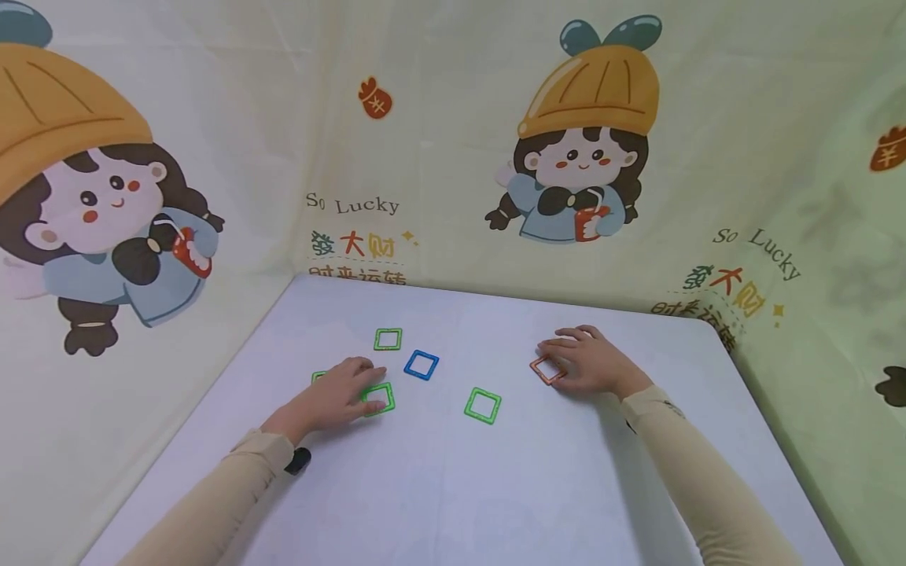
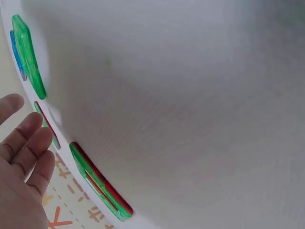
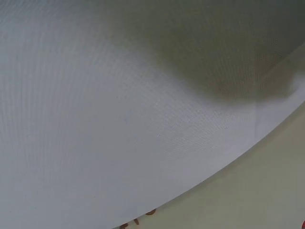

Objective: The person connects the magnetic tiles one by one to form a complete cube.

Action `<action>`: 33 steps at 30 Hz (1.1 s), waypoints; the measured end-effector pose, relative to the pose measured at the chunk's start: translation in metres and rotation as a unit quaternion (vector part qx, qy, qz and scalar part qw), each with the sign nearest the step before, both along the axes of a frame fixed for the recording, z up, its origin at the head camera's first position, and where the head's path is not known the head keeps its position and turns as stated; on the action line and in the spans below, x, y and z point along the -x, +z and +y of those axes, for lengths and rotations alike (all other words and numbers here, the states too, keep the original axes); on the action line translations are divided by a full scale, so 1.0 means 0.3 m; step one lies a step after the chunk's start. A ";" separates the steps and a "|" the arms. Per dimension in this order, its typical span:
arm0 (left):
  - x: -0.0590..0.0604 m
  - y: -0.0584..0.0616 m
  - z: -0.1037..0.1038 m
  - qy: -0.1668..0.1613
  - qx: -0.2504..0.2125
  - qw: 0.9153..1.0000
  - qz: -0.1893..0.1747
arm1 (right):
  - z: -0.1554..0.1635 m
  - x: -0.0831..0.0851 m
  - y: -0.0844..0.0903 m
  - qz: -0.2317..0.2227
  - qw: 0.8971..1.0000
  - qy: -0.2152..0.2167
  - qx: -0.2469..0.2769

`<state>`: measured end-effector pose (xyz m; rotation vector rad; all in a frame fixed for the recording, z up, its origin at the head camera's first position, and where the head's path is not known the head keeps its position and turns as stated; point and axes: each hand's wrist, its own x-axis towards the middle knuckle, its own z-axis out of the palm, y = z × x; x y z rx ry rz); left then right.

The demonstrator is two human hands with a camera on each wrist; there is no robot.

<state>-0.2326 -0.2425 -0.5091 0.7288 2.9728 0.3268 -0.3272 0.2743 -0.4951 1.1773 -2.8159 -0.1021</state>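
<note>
My left hand (image 1: 351, 391) lies flat on the white table (image 1: 453, 487), its straight fingers resting on a green square frame (image 1: 383, 401). A second green frame (image 1: 318, 376) peeks out from behind that hand. My right hand (image 1: 575, 362) lies flat too, its fingers touching an orange square frame (image 1: 546, 369). Between the hands lie a blue frame (image 1: 421, 365), a green frame (image 1: 388, 339) farther back and a green frame (image 1: 484, 406) nearer me. In the left wrist view, my left hand (image 2: 24, 157) shows straight fingers beside green frames (image 2: 29, 59) (image 2: 100, 186). The right wrist view shows only table.
A cartoon-printed cloth backdrop (image 1: 453, 157) walls the table at the back, left and right. The table's rounded far right corner (image 1: 711, 326) is close to my right hand. A small black object (image 1: 298, 460) sits at my left wrist.
</note>
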 end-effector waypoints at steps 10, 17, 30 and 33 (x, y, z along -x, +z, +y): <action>-0.008 -0.024 0.011 0.009 -0.022 1.000 -0.001 | -0.009 -0.006 0.009 -0.022 1.000 -0.007 0.013; -0.018 -0.040 0.024 0.004 -0.028 1.000 -0.005 | -0.025 0.018 0.014 -0.040 0.999 -0.007 0.007; -0.025 -0.035 0.035 0.000 -0.021 1.000 -0.016 | -0.009 0.014 0.006 -0.008 1.000 -0.022 -0.004; -0.026 -0.032 0.042 0.010 -0.033 0.999 -0.031 | -0.009 0.004 0.000 -0.008 1.000 -0.029 0.006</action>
